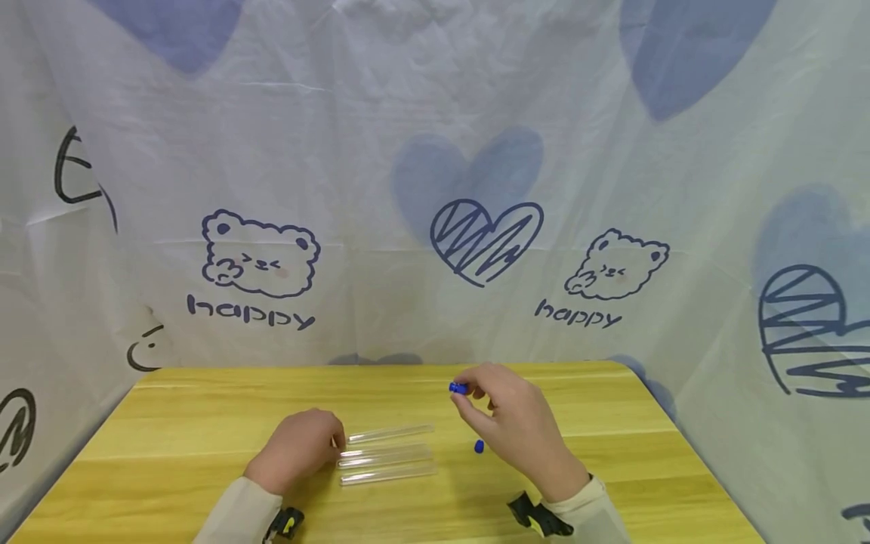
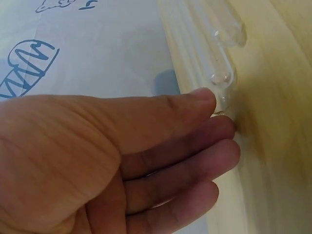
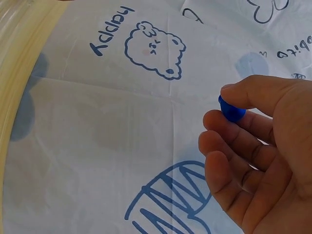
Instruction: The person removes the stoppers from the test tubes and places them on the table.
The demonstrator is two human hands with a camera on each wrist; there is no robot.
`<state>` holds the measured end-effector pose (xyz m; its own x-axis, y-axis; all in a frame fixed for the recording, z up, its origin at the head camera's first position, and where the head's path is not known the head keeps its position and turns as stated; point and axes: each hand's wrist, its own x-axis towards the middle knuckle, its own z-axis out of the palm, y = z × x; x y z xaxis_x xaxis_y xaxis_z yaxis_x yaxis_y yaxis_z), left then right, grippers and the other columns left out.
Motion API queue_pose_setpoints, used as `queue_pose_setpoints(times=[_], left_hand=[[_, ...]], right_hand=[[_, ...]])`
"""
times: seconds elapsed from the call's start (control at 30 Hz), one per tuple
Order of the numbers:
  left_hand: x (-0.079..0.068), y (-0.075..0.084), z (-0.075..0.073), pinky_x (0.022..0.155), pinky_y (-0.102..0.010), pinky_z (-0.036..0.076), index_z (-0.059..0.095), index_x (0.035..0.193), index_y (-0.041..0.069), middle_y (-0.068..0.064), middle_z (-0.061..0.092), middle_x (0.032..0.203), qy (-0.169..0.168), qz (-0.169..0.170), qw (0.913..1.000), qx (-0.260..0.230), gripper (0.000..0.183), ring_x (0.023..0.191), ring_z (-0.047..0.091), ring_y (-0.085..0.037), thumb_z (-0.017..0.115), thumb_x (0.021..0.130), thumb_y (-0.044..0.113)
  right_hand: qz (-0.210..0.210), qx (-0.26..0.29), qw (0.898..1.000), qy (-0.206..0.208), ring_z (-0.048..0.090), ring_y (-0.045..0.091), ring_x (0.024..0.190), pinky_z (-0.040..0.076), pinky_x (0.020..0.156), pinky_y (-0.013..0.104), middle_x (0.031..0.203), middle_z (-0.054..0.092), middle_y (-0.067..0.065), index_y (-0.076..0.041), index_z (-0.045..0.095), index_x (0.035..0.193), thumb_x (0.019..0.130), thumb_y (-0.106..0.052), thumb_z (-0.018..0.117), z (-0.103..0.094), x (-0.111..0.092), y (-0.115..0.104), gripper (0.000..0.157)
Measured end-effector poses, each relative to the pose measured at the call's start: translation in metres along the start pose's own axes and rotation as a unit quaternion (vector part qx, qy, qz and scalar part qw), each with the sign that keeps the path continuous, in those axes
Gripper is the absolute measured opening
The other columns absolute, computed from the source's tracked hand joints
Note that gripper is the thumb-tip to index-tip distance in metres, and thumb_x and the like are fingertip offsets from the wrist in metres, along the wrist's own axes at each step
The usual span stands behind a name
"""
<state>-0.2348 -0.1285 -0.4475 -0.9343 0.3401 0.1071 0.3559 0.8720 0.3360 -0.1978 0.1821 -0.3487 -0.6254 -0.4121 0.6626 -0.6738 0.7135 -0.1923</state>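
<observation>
Several clear glass test tubes [image 1: 387, 475] lie side by side on the table, roughly pointing left to right. My left hand [image 1: 302, 446] is at their left ends. In the left wrist view, the thumb and forefinger of the left hand [image 2: 165, 141] come together at the rounded end of one test tube [image 2: 224, 101], pinching it low against the table; the contact is partly hidden. Raised above the table, my right hand [image 1: 513, 423] pinches a small blue stopper [image 1: 458, 387] between thumb and forefinger. The same blue stopper [image 3: 232, 111] shows between the fingertips in the right wrist view.
A second blue stopper [image 1: 479, 446] lies on the wood-grain table [image 1: 204, 423], just left of the right wrist and right of the tubes. White printed cloth [image 1: 367, 227] hangs behind the table and at both sides.
</observation>
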Motion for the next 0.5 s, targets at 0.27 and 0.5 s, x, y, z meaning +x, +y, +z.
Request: queue_pose_setpoints(times=[0.27, 0.5], left_hand=[[-0.009, 0.009, -0.032, 0.072, -0.039, 0.055, 0.076, 0.095, 0.016, 0.007, 0.070, 0.084, -0.004, -0.012, 0.9998, 0.013, 0.008, 0.075, 0.062, -0.010, 0.077, 0.092, 0.023], [-0.021, 0.022, -0.080, 0.083, -0.046, 0.058, 0.069, 0.126, 0.012, -0.002, 0.074, 0.107, 0.044, -0.028, 0.9985, -0.015, 0.031, 0.096, 0.070, -0.021, 0.072, 0.098, 0.026]], right_hand=[[0.007, 0.002, 1.000, -0.006, 0.061, 0.004, 0.077, 0.051, 0.062, 0.018, 0.090, 0.069, -0.009, -0.016, 0.075, 0.105, 0.093, -0.019, 0.078, 0.001, 0.000, -0.002, 0.013], [0.031, 0.009, 0.999, -0.022, 0.054, 0.001, 0.069, 0.048, 0.058, 0.019, 0.083, 0.064, -0.012, -0.014, 0.076, 0.111, 0.093, -0.013, 0.067, 0.002, 0.000, 0.002, 0.020]])
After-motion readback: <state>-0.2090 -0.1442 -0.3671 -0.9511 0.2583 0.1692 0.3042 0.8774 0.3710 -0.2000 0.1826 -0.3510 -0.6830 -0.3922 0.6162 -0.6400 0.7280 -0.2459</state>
